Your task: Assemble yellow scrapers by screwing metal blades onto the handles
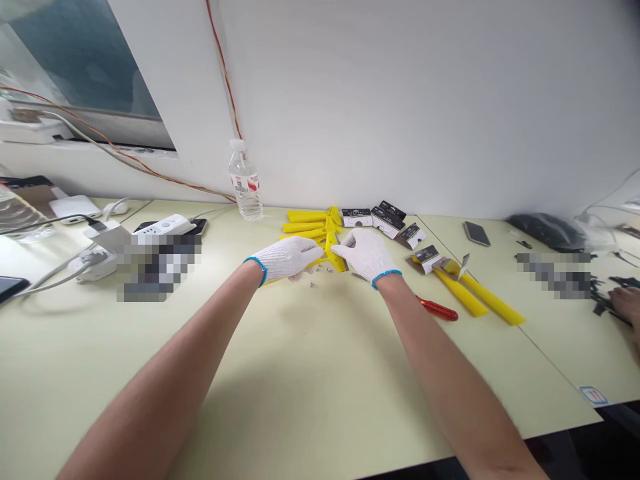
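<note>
Both hands wear white knitted gloves with blue cuffs and meet over the table's middle. My left hand (287, 259) pinches the left side of a yellow scraper (339, 260) with a flat, wide head. On its right side, the thumb and fingers of my right hand (365, 253) close on the head near a grey metal edge. Small metal screws (312, 285) lie on the table just below. Behind my hands, several more yellow scrapers (306, 217) are laid close together. What the hidden fingers touch cannot be seen.
Black-and-white cardboard cards (357, 217) lie by the wall. To the right are a red-handled tool (437, 309), two yellow-handled scrapers (480, 297) and a phone (476, 233). A water bottle (246, 183) and a power strip (165, 228) stand left. Another person's hand (626, 303) is at far right.
</note>
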### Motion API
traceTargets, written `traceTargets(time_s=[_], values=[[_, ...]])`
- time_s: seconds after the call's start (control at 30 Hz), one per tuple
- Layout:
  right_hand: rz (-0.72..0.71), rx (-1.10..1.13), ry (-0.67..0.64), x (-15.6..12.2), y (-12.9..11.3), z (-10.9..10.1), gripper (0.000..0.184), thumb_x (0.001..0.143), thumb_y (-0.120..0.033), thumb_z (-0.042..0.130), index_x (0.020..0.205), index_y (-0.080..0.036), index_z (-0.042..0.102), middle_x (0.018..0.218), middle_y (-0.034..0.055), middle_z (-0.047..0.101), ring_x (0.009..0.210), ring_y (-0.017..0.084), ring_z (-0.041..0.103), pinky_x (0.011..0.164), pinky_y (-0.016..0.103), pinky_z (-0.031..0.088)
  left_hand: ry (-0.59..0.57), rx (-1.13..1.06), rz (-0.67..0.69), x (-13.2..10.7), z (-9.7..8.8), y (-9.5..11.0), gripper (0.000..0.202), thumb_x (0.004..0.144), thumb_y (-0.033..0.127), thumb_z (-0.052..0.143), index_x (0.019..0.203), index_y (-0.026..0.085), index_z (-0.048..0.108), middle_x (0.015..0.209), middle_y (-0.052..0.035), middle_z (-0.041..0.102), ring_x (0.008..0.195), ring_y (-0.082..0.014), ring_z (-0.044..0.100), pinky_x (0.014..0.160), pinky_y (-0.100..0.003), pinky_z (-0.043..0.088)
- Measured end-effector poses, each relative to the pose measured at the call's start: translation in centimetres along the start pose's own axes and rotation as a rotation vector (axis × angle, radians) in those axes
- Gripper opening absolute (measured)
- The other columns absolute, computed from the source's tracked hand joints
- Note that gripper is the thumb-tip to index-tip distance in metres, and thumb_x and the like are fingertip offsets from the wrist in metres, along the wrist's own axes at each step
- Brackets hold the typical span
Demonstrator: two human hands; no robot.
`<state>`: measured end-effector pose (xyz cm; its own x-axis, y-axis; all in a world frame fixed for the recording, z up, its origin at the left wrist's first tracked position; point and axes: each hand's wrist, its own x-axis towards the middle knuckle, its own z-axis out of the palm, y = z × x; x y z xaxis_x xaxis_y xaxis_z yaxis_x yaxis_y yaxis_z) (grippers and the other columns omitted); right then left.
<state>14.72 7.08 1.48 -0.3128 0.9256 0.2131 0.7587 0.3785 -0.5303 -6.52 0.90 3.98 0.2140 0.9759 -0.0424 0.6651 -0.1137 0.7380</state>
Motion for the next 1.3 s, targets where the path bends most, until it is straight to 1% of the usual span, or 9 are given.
traceTargets(time_s=[0.07, 0.23, 0.37, 0.47, 0.57, 0.67, 0.77, 1.13, 1.3], values=[[0.016, 0.004, 0.007, -0.3, -0.1, -0.4, 0.054, 0.103, -0.053, 0.056, 0.091, -0.005, 0.076, 0.089, 0.0158, 0.068, 0.102, 0.011, 0.068, 0.086, 0.007, 0.051, -0.063, 0.003, 0.001, -0.1, -0.2, 0.2, 0.03, 0.09, 0.046, 0.055, 0.074, 0.021, 0.056, 0.069, -0.0011, 0.059, 0.056, -0.0149, 0.057, 0.055, -0.027, 0.041], [0.059, 0.015, -0.093, -0.9, -0.5, -1.4, 0.06, 0.114, -0.046, 0.033, 0.097, -0.006, 0.074, 0.095, 0.0141, 0.066, 0.1, 0.008, 0.065, 0.089, 0.01, 0.051, -0.089, 0.005, 0.019, -0.1, -0.3, 0.2, 0.031, 0.091, 0.048, 0.054, 0.076, 0.021, 0.056, 0.07, -0.0019, 0.059, 0.057, -0.0155, 0.058, 0.055, -0.027, 0.04], [0.06, 0.035, -0.224, -1.4, -0.6, -2.2, 0.044, 0.109, -0.044, 0.054, 0.119, -0.003, 0.065, 0.107, 0.0112, 0.061, 0.101, 0.014, 0.062, 0.093, 0.028, 0.057, -0.087, 0.008, 0.03, -0.2, -0.5, 0.2, 0.032, 0.09, 0.049, 0.055, 0.077, 0.021, 0.058, 0.069, -0.002, 0.058, 0.06, -0.0162, 0.058, 0.055, -0.027, 0.04], [0.051, 0.058, -0.27, -1.5, -0.1, -2.6, 0.043, 0.108, -0.042, 0.055, 0.125, -0.002, 0.063, 0.11, 0.0123, 0.06, 0.1, 0.013, 0.061, 0.092, 0.028, 0.057, -0.076, 0.029, 0.052, -0.4, -0.6, 0.3, 0.033, 0.091, 0.049, 0.053, 0.077, 0.021, 0.06, 0.067, -0.0018, 0.058, 0.059, -0.0157, 0.055, 0.055, -0.027, 0.038], [0.014, 0.079, -0.267, -1.0, 1.0, -2.5, 0.046, 0.112, -0.047, 0.047, 0.116, -0.007, 0.069, 0.1, 0.0105, 0.064, 0.092, 0.009, 0.065, 0.082, 0.014, 0.056, -0.067, 0.039, 0.055, -0.4, -0.6, 0.5, 0.033, 0.09, 0.05, 0.054, 0.077, 0.021, 0.061, 0.065, -0.0015, 0.057, 0.059, -0.0156, 0.054, 0.055, -0.027, 0.038], [-0.045, 0.099, -0.242, -0.3, 2.0, -2.2, 0.06, 0.112, -0.057, 0.036, 0.1, -0.013, 0.074, 0.087, 0.0094, 0.067, 0.085, 0.0, 0.066, 0.06, -0.003, 0.037, -0.088, 0.036, 0.064, -0.5, -0.5, 0.6, 0.032, 0.09, 0.049, 0.053, 0.077, 0.021, 0.061, 0.066, -0.001, 0.057, 0.06, -0.0151, 0.054, 0.056, -0.026, 0.039], [-0.088, 0.112, -0.235, 0.1, 2.5, -2.1, 0.063, 0.108, -0.063, 0.038, 0.094, -0.013, 0.074, 0.083, 0.0082, 0.068, 0.077, -0.004, 0.065, 0.053, -0.006, 0.028, -0.102, 0.033, 0.061, -0.5, -0.4, 0.7, 0.032, 0.091, 0.048, 0.051, 0.078, 0.021, 0.061, 0.067, -0.0005, 0.057, 0.059, -0.0145, 0.054, 0.056, -0.026, 0.04], [-0.106, 0.129, -0.267, -0.1, 2.4, -2.5, 0.06, 0.107, -0.059, 0.041, 0.093, -0.012, 0.075, 0.08, 0.0063, 0.068, 0.078, -0.003, 0.067, 0.057, -0.009, 0.029, -0.114, 0.025, 0.043, -0.3, -0.3, 0.5, 0.031, 0.088, 0.051, 0.054, 0.087, 0.022, 0.064, 0.078, -0.0012, 0.064, 0.066, -0.0159, 0.058, 0.061, -0.025, 0.043], [-0.081, 0.125, -0.241, -0.3, 1.6, -2.4, 0.075, 0.114, -0.054, 0.02, 0.083, -0.011, 0.073, 0.079, 0.0074, 0.068, 0.085, -0.004, 0.067, 0.06, -0.007, 0.031, -0.059, 0.155, 0.162, 0.4, 0.3, 0.5, 0.023, 0.089, 0.043, 0.054, 0.082, 0.021, 0.06, 0.083, -0.0042, 0.065, 0.077, -0.0177, 0.059, 0.066, -0.025, 0.041]])
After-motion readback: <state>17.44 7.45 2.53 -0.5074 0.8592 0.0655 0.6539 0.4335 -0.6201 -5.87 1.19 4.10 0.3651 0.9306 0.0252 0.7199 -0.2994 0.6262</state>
